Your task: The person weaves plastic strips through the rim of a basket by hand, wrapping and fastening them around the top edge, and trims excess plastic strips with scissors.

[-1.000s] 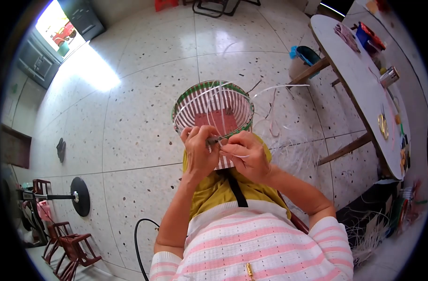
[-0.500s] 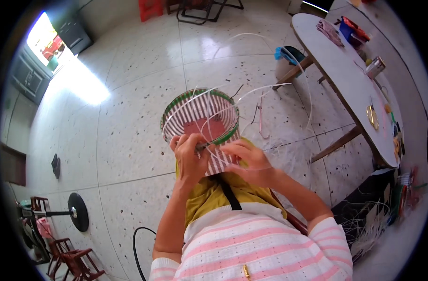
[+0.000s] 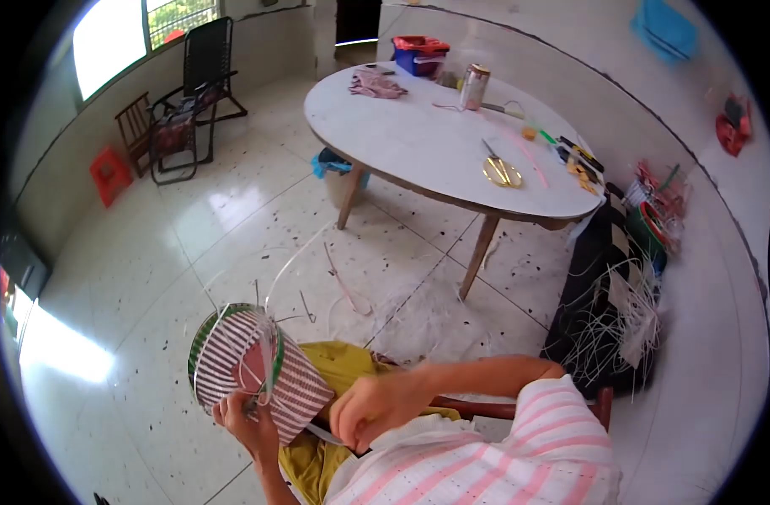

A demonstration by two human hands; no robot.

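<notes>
A striped brown-and-white woven basket with a green rim and reddish bottom leans tilted at my lap. My left hand is closed at its near rim, with a small greyish thing partly hidden between the fingers. Thin white plastic strips stick up from the rim and loop over the opening. My right hand, slightly blurred, is raised over my lap to the right of the basket, apart from it. Its fingers are curled in, and what they hold, if anything, is hidden.
A white oval table carries gold-handled scissors, a can, a blue box and a cloth. A bin stands beneath. Tangled white strips lie right. Folding chair and red stool are behind.
The view has swung right and up toward the table. My right hand has left the basket rim and drawn back to the right; my left hand stays at the rim.
</notes>
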